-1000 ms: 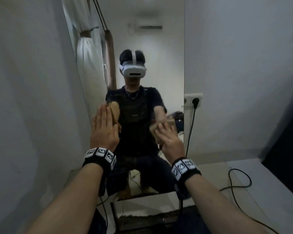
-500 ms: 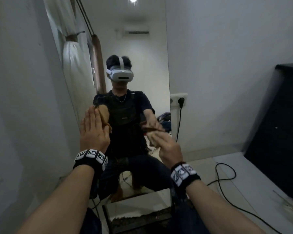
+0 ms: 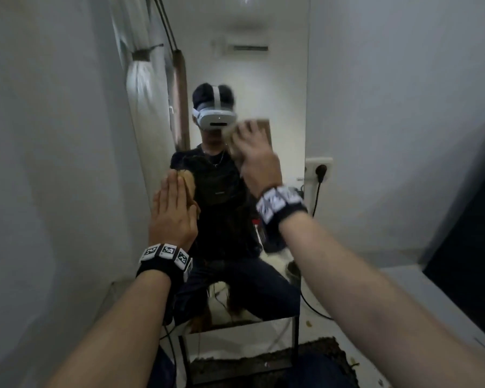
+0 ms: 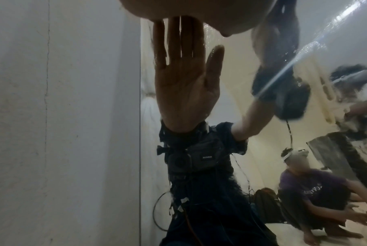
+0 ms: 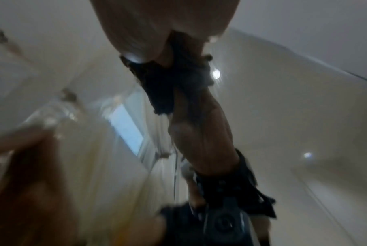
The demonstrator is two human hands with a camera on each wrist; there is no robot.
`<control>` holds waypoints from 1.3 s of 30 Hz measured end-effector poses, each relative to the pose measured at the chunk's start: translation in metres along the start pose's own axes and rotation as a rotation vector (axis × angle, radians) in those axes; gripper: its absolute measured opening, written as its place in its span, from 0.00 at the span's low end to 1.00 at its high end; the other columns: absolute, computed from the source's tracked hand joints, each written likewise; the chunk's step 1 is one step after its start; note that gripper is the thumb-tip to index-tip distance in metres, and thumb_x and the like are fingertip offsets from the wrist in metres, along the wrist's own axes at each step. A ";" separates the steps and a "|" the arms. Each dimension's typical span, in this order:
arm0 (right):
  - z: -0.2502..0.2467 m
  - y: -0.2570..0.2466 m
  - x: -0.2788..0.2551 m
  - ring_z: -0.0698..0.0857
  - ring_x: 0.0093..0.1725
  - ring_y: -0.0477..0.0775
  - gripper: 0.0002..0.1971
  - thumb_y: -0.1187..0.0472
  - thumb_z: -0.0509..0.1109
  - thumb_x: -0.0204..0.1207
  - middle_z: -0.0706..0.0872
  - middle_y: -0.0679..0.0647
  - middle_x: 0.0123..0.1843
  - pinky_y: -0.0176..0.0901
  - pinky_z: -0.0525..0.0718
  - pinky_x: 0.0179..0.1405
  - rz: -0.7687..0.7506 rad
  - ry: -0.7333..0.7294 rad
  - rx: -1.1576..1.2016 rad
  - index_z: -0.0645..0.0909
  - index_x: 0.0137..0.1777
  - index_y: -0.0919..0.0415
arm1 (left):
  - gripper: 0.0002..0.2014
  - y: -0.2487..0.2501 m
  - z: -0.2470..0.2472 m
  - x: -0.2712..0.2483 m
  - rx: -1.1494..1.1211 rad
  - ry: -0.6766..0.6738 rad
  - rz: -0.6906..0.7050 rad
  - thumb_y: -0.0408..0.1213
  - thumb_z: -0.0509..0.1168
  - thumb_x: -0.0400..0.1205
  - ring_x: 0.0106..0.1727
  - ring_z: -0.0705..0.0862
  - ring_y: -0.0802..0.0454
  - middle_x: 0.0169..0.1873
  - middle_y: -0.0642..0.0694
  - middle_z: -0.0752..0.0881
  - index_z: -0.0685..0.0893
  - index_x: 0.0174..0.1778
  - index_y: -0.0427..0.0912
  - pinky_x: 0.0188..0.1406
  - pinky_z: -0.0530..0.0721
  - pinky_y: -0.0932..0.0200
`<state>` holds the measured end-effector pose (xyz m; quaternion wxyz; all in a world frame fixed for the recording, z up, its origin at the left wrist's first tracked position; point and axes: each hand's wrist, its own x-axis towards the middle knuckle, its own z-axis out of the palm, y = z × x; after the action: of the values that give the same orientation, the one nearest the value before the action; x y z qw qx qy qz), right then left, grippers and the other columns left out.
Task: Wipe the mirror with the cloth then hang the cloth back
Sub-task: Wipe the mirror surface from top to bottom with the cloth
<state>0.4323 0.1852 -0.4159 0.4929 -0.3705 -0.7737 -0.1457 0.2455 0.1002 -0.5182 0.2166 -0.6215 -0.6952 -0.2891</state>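
Note:
A tall mirror (image 3: 277,93) leans on the white wall ahead, and I see myself in it. My left hand (image 3: 174,211) lies flat on the glass near its left edge, fingers straight and together. The left wrist view shows that hand (image 4: 189,11) meeting its own reflected palm on the mirror (image 4: 231,103). Higher up on the right side of the glass, my right hand (image 3: 252,152) holds a brown cloth (image 3: 263,126) against it. The right wrist view is blurred; the right hand (image 5: 157,25) fills its top edge.
A wall socket with a black plug (image 3: 321,170) sits just right of the mirror, its cable (image 3: 317,309) trailing on the floor. A dark cabinet (image 3: 473,233) stands at the right. The mirror's black stand (image 3: 294,340) and a dark mat (image 3: 305,357) lie below. A crouching person (image 4: 317,191) is reflected.
My right hand has carried the cloth up from mid height to the upper right of the glass. The left hand stays flat on the mirror.

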 end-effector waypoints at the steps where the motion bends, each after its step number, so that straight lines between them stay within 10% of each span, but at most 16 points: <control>1: 0.011 0.002 -0.036 0.66 0.79 0.60 0.24 0.75 0.62 0.74 0.76 0.58 0.75 0.64 0.69 0.76 -0.022 -0.020 0.030 0.80 0.69 0.61 | 0.34 0.000 0.000 0.000 0.004 -0.006 -0.002 0.44 0.49 0.84 0.86 0.49 0.44 0.85 0.40 0.49 0.50 0.85 0.35 0.84 0.54 0.41; 14: 0.035 -0.005 -0.278 0.81 0.68 0.58 0.36 0.78 0.79 0.50 0.85 0.53 0.67 0.37 0.58 0.79 0.100 -0.474 0.093 0.85 0.62 0.56 | 0.35 0.003 -0.003 -0.004 0.015 -0.020 -0.021 0.46 0.49 0.84 0.86 0.44 0.46 0.86 0.41 0.45 0.47 0.85 0.36 0.85 0.49 0.45; 18: 0.007 -0.016 -0.239 0.89 0.54 0.56 0.20 0.64 0.60 0.69 0.90 0.51 0.57 0.44 0.88 0.47 0.129 -0.371 0.155 0.87 0.56 0.51 | 0.34 0.005 -0.006 -0.005 0.001 -0.004 -0.012 0.46 0.50 0.84 0.86 0.47 0.44 0.85 0.39 0.48 0.50 0.85 0.35 0.85 0.51 0.44; 26: -0.061 -0.040 0.034 0.85 0.51 0.58 0.17 0.68 0.58 0.76 0.88 0.58 0.53 0.49 0.84 0.52 0.011 0.272 0.268 0.84 0.59 0.63 | 0.34 -0.004 -0.023 0.001 0.046 0.012 0.069 0.47 0.48 0.84 0.86 0.50 0.44 0.85 0.38 0.51 0.53 0.84 0.34 0.85 0.50 0.44; 30: -0.065 -0.061 0.140 0.82 0.56 0.59 0.18 0.62 0.56 0.77 0.86 0.56 0.58 0.47 0.82 0.55 -0.111 0.197 0.108 0.84 0.61 0.59 | 0.31 -0.022 -0.034 0.013 0.045 0.030 0.004 0.42 0.48 0.85 0.86 0.52 0.43 0.85 0.38 0.52 0.55 0.84 0.33 0.84 0.54 0.42; 34: -0.009 -0.063 0.128 0.74 0.73 0.63 0.21 0.67 0.61 0.74 0.80 0.55 0.71 0.67 0.69 0.74 -0.188 -0.079 -0.044 0.81 0.66 0.54 | 0.29 -0.032 -0.035 0.017 0.047 0.028 0.027 0.39 0.46 0.85 0.85 0.55 0.43 0.84 0.38 0.55 0.56 0.83 0.34 0.83 0.59 0.42; 39: 0.045 -0.053 -0.016 0.73 0.76 0.60 0.21 0.67 0.59 0.75 0.80 0.57 0.72 0.68 0.64 0.77 -0.312 -0.025 0.022 0.83 0.65 0.59 | 0.29 -0.041 -0.025 0.015 0.031 0.032 0.021 0.38 0.45 0.84 0.85 0.55 0.44 0.84 0.39 0.55 0.57 0.83 0.34 0.82 0.59 0.40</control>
<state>0.3680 0.1687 -0.4437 0.4587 -0.2423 -0.8294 -0.2073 0.2016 0.0915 -0.4952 0.2403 -0.6206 -0.6894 -0.2860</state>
